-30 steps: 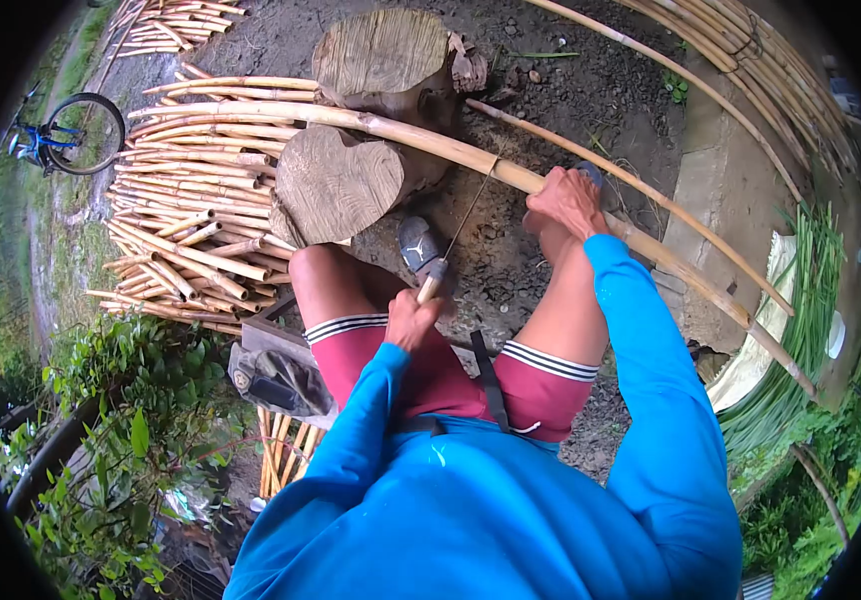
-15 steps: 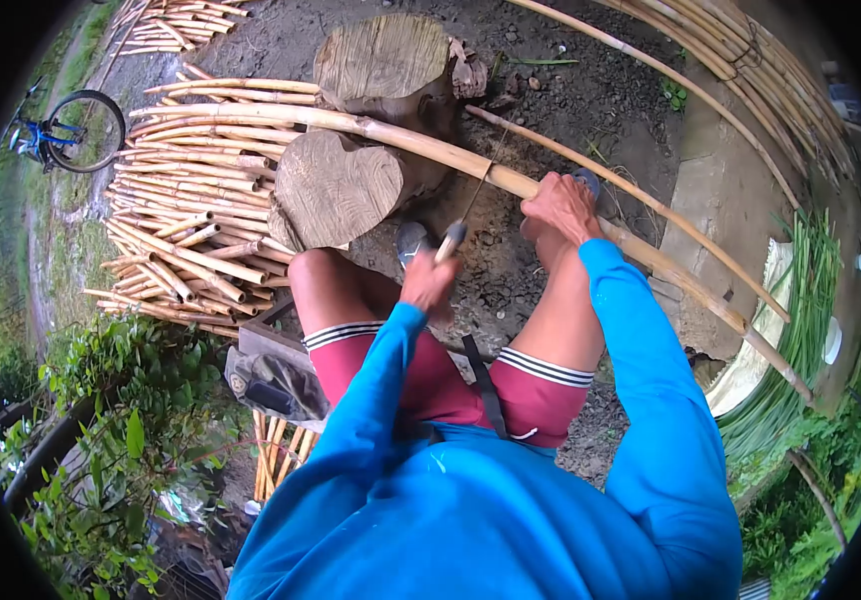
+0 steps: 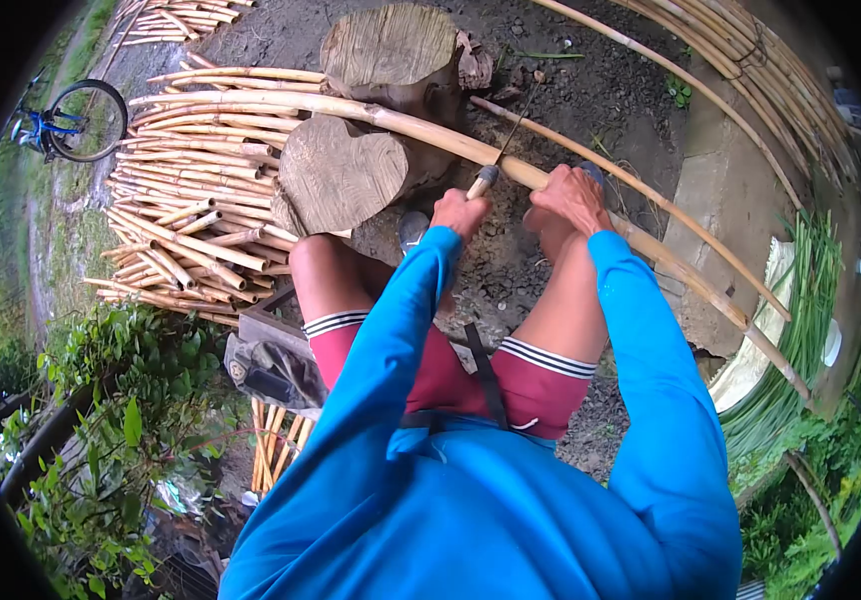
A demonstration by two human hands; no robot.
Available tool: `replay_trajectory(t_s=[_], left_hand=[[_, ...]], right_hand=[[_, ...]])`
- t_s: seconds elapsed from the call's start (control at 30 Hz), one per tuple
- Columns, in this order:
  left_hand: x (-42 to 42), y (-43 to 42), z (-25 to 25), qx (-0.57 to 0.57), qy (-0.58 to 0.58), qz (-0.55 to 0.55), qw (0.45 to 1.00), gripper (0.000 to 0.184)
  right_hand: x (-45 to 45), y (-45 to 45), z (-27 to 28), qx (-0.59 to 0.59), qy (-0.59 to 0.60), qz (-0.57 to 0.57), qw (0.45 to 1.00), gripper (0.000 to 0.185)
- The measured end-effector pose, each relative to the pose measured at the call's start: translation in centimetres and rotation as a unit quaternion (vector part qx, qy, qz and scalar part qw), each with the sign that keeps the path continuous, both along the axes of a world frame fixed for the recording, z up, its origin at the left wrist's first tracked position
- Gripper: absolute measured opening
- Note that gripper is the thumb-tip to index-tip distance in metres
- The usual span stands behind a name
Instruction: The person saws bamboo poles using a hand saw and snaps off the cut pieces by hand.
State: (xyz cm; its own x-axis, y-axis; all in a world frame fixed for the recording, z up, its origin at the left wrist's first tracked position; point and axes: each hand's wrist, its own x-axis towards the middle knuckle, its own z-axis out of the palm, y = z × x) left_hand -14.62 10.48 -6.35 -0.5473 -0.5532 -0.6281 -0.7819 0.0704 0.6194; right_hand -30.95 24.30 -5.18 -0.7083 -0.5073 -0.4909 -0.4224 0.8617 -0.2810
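In my left hand (image 3: 461, 213) is the handle of a narrow-bladed saw (image 3: 487, 178), fingers wrapped round it. Its thin blade crosses a long bamboo pole (image 3: 421, 128) and points away from me. Just right of the blade, my right hand (image 3: 573, 200) grips the pole from above, near my right knee. The pole runs slantwise from upper left to lower right, passing between two cut tree stumps. The nearer stump (image 3: 339, 172) has a heart-shaped top; the farther stump (image 3: 391, 45) is rounder. How deep the blade sits in the bamboo is too small to tell.
Cut bamboo pieces (image 3: 186, 235) lie piled on the left, with a bicycle (image 3: 76, 125) beyond. Thinner poles (image 3: 641, 190) and a bundle of poles (image 3: 751, 70) lie right. Long green leaves (image 3: 801, 330) are heaped at far right. A leafy bush (image 3: 121, 400) grows at lower left.
My left hand and the saw have moved forward and right, so more of the blade reaches past the pole. My right hand stays on the pole.
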Motion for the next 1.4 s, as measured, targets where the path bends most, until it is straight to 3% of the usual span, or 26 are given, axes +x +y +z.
replay_trajectory(t_s=[0.03,0.07,0.13,0.17,0.27,0.33,0.43,0.47,0.57,0.63,0.73,0.83,0.87,0.9,0.93,1.03,1.07,1.4], left_hand=[[0.2,0.5,-0.7,-0.037,0.004,-0.013,0.999,0.045],[2.9,0.1,-2.7,-0.085,0.041,-0.126,0.988,0.044],[8.5,1.6,-1.4,-0.086,0.075,-0.144,0.983,0.042],[10.8,2.5,0.8,-0.044,0.071,-0.049,0.995,0.041],[12.3,2.2,1.5,0.024,0.046,-0.041,0.998,0.039],[8.2,1.2,-1.2,-0.027,0.04,-0.027,0.998,0.04],[-1.4,-0.1,-0.5,0.087,-0.016,0.029,0.996,0.045],[-1.0,0.3,-0.8,0.038,0.005,-0.021,0.999,0.043],[8.1,1.1,-3.6,-0.068,0.041,-0.138,0.987,0.04],[14.1,3.1,0.6,-0.037,0.134,-0.049,0.989,0.035],[13.0,2.6,2.8,0.038,0.042,-0.032,0.998,0.037],[4.7,0.4,2.3,-0.022,0.015,-0.092,0.995,0.042],[1.5,0.0,-0.1,-0.043,0.03,-0.047,0.998,0.048],[-1.1,-0.7,1.9,0.066,0.032,-0.035,0.997,0.052],[-2.2,-0.9,0.3,0.028,0.017,-0.045,0.998,0.052],[1.3,-0.2,-0.7,-0.045,0.054,-0.08,0.994,0.045],[2.7,0.1,-0.4,0.008,0.029,-0.052,0.998,0.043],[0.1,0.4,1.4,0.05,0.037,-0.012,0.998,0.041]], right_hand=[[-0.3,0.5,0.3,0.002,0.006,0.001,1.0,0.037],[0.0,0.7,0.4,-0.002,0.017,0.0,1.0,0.038],[-0.3,1.0,0.1,0.005,0.01,-0.006,1.0,0.04],[-0.5,0.8,0.0,0.003,0.008,-0.012,1.0,0.04],[-0.3,0.6,0.3,0.007,0.001,-0.002,1.0,0.042],[-0.1,-0.5,0.4,-0.004,0.009,0.002,1.0,0.042],[-0.3,-0.4,0.8,0.004,-0.024,-0.003,1.0,0.042],[-0.2,0.2,1.0,0.01,-0.022,-0.002,1.0,0.042],[-0.1,0.6,1.2,0.007,0.01,-0.013,1.0,0.043],[-0.7,0.5,1.0,0.02,0.003,-0.002,1.0,0.045],[-0.5,0.0,0.4,0.024,-0.012,-0.011,1.0,0.043],[-0.3,-1.1,-0.1,0.01,-0.009,0.006,1.0,0.041],[-0.2,-1.0,0.0,0.015,-0.006,0.003,1.0,0.042],[-0.1,-0.8,0.2,0.019,-0.001,-0.003,1.0,0.042],[-0.4,-0.6,0.2,0.028,-0.024,-0.008,0.999,0.042],[-0.6,0.0,0.3,0.022,-0.007,0.002,1.0,0.042],[-0.6,0.1,0.2,0.016,-0.018,-0.006,1.0,0.042],[0.0,-0.1,0.8,0.01,0.001,-0.014,1.0,0.041]])
